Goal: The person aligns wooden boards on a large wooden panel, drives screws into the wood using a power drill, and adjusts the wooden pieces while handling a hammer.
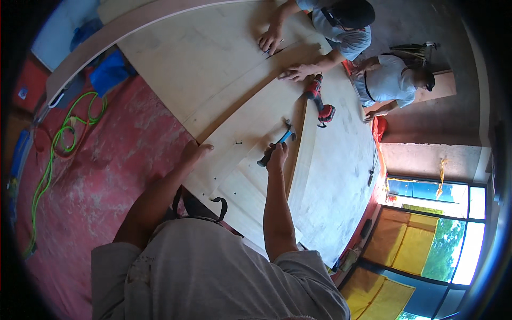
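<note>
My right hand (pixel 278 156) grips a hammer (pixel 282 141) by its blue and black handle. The hammer's head is raised over the pale plywood board (pixel 224 165). At the board's left edge, by the seam with another plywood sheet (pixel 181 69), my left hand (pixel 197 152) is closed on the edge; some of its fingers are hidden. A small dark nail or screw (pixel 238 142) lies on the board between my hands. Several dark fastener heads dot the wood closer to me. A red and black cordless drill (pixel 321 104) rests beyond the hammer.
Across the board, a co-worker in a cap (pixel 346 32) has both hands on the wood. Another person (pixel 389 80) leans at the far right edge. A green cord (pixel 50 154) coils on the red floor (pixel 112 154) to the left. Windows (pixel 448 240) stand at right.
</note>
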